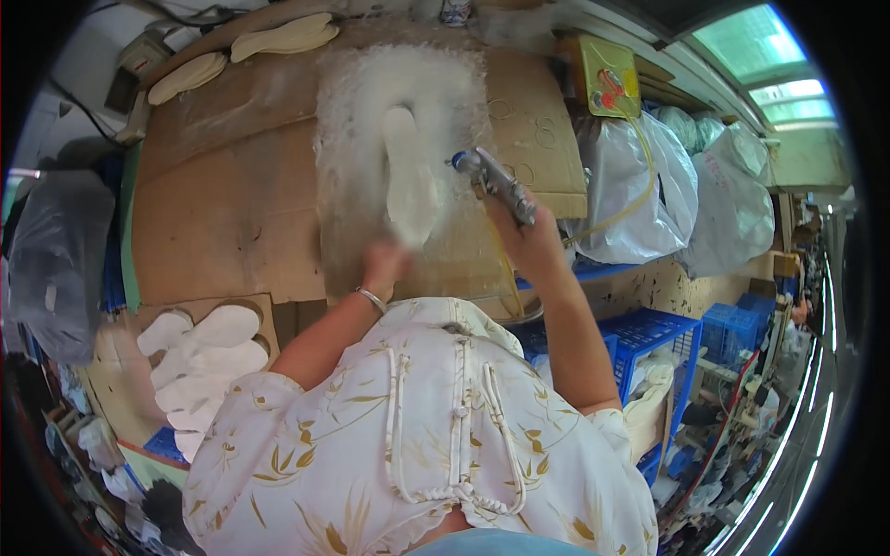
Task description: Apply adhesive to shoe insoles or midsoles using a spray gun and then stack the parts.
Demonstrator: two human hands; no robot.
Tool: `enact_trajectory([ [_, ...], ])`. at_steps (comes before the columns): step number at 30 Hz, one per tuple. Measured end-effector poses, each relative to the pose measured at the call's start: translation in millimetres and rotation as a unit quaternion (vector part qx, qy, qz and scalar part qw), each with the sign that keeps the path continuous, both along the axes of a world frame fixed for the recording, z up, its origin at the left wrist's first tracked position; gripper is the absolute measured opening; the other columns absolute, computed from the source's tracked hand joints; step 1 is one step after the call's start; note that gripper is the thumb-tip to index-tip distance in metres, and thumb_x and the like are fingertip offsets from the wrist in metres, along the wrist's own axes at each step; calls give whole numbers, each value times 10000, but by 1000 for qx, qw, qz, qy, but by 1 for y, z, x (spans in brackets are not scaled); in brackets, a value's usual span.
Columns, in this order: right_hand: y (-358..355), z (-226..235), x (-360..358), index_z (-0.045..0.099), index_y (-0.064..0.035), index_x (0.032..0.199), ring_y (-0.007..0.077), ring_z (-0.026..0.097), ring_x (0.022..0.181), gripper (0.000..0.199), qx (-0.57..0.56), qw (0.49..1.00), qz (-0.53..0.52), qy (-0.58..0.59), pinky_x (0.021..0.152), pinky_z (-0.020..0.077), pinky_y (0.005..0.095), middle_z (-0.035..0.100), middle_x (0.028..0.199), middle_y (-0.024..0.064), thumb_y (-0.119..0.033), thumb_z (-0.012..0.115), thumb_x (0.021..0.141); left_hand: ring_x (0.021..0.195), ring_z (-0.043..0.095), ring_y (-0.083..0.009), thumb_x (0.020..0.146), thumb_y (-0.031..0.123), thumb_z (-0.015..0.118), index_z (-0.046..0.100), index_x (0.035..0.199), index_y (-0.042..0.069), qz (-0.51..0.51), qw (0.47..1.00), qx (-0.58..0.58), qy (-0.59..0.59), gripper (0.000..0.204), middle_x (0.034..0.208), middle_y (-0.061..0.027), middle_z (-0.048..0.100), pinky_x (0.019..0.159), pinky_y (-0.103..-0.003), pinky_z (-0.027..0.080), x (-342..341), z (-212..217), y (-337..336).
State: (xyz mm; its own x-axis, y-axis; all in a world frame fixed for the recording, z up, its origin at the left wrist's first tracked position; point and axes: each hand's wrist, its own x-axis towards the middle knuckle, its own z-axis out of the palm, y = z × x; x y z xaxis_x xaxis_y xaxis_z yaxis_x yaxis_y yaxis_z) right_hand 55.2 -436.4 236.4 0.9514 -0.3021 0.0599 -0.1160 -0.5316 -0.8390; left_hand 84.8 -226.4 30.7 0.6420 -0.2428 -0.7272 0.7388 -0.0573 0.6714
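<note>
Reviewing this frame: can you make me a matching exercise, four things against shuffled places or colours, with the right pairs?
1. Spray gun
2. Lone insole
3. Square container
4. Left hand

A. Yellowish, something red on it
B. By the insole's near end
C. In the right hand
D. On the whitened sheet

Pairs: 1-C, 2-D, 3-A, 4-B

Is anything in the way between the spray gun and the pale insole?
Nothing visible stands between the spray gun, held in the right hand, and the insole. The left hand, blurred, is by the insole's near end, not between them.
</note>
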Motion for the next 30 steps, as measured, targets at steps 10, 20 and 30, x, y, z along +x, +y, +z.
enact_trajectory([
  [10,-205,-69,-13,646,-21,926,91,472,421,343,164,959,-92,211,380,377,249,633,697,34,-360,595,909,711,632,-107,907,175,594,624,972,59,11,996,-77,-48,136,817,-13,658,600,-224,485,19,43,-1],
  [20,-263,-182,79,645,1,1008,134,540,552,422,144,936,-8,321,509,434,285,668,790,77,-399,555,913,988,573,-125,914,123,563,602,1049,86,173,923,-298,-171,145,1028,-17,627,847,-344,490,80,144,-27],
  [30,-200,-162,25,657,45,911,203,621,643,397,-94,949,159,254,654,494,338,653,678,120,-340,561,906,1081,554,-210,953,186,499,526,1163,71,285,845,-286,-350,241,1142,-57,579,891,-354,450,28,258,20],
])
